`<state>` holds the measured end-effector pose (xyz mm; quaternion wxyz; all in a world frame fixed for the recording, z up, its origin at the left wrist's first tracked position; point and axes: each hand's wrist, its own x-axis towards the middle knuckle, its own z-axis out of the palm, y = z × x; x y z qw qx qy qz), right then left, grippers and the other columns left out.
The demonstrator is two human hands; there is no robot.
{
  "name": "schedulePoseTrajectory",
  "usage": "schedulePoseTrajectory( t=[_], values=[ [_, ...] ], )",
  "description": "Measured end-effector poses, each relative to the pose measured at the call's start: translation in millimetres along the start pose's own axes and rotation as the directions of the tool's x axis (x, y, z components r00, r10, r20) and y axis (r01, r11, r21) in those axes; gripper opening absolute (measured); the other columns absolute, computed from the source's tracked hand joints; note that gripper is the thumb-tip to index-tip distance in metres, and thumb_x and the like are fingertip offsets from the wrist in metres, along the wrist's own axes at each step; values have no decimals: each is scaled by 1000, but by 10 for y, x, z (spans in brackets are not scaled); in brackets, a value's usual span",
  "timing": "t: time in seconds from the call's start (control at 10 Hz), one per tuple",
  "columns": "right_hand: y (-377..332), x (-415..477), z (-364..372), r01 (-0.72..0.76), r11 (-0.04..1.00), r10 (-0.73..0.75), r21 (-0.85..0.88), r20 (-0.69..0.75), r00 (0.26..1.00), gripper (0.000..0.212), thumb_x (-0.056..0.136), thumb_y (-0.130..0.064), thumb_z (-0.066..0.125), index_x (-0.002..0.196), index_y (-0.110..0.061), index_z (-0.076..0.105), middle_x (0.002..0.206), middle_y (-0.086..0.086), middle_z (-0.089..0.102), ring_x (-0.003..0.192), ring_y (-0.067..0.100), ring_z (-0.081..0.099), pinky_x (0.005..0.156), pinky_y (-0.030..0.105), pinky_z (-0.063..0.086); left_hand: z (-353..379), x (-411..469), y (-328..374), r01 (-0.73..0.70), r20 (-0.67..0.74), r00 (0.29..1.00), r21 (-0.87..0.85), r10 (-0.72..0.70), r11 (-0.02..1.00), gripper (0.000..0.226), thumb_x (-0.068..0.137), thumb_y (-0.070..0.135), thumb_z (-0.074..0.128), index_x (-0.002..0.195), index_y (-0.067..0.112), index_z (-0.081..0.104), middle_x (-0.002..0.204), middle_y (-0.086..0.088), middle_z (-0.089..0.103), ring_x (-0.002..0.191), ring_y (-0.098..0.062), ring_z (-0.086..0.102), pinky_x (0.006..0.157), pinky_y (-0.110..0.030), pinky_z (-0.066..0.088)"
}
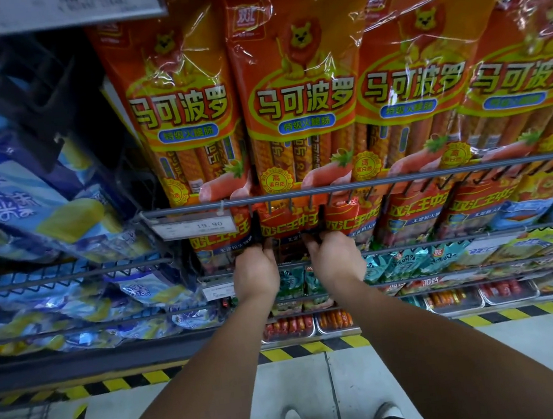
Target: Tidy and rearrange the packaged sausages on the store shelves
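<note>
Tall orange sausage packs (301, 103) with a lion mascot stand in a row on the upper wire shelf (368, 183). Below them sits a row of red sausage packs (280, 227) with yellow lettering. My left hand (254, 270) and my right hand (337, 259) reach side by side under the upper shelf rail. Both grip the lower part of a red pack in the middle of that row, the fingers curled into it and partly hidden. The fingertips cannot be seen clearly.
A price tag reading 19.90 (194, 228) hangs on the rail at left. Blue and yellow bags (27, 210) fill the left racks. Green packs (411, 259) and trays of small sausages (288, 326) lie lower down. Yellow-black tape (318, 347) marks the floor edge.
</note>
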<state>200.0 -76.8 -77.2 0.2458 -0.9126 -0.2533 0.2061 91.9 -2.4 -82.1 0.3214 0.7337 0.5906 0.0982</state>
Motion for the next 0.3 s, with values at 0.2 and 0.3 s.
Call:
schedulePoseTrajectory(
  t=[0.2,0.3],
  values=[
    [-112,-27,-224,-7,980,12,-201,23,1000,39,93,-50,55,82,-14,67,73,2,62,65,25,60,60,29,45,-169,-19,44,-29,40,999,37,28,999,36,103,32,44,77,10,58,66,-7,56,54,-23,50,45,-29,27],
    [-90,-92,-319,41,977,-32,-208,46,998,40,92,-52,55,79,-17,69,74,1,66,65,23,64,59,28,48,-297,-79,84,-58,26,998,29,57,998,38,101,33,48,69,14,55,63,-4,56,55,-23,52,47,-30,34]
  ],
)
